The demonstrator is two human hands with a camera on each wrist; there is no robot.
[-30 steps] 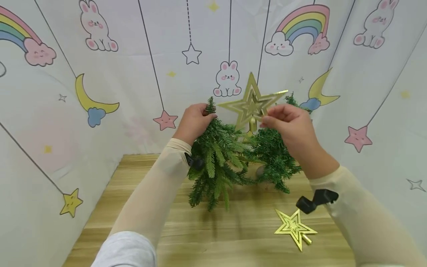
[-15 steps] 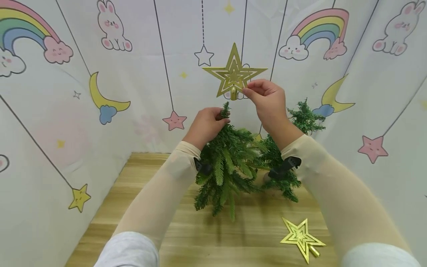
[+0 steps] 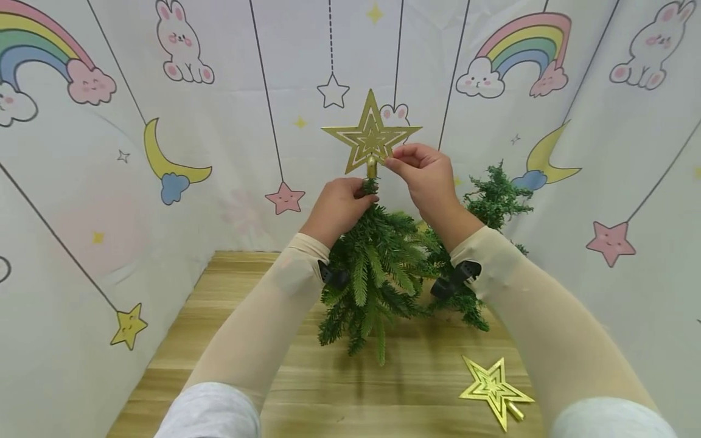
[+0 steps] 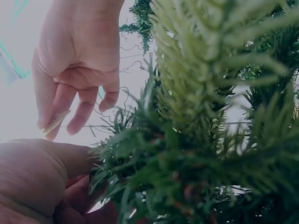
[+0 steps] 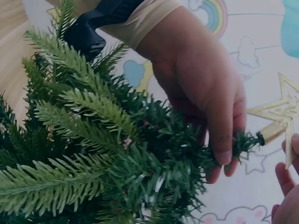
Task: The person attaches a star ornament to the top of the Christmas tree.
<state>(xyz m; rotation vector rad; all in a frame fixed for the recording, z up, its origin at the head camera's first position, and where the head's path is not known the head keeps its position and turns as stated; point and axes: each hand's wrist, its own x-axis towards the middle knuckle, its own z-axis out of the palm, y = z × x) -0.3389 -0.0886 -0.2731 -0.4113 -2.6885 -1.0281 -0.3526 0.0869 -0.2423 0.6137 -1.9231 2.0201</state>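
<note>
While the left hand (image 3: 341, 204) pinches the treetop (image 5: 246, 142), the right hand (image 3: 429, 175), pinching the star (image 3: 372, 139) above it, should press straight down

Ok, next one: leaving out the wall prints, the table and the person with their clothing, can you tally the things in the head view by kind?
Gold star tree toppers: 2
Artificial Christmas trees: 2
Black wrist cameras: 2
Total: 6
</note>
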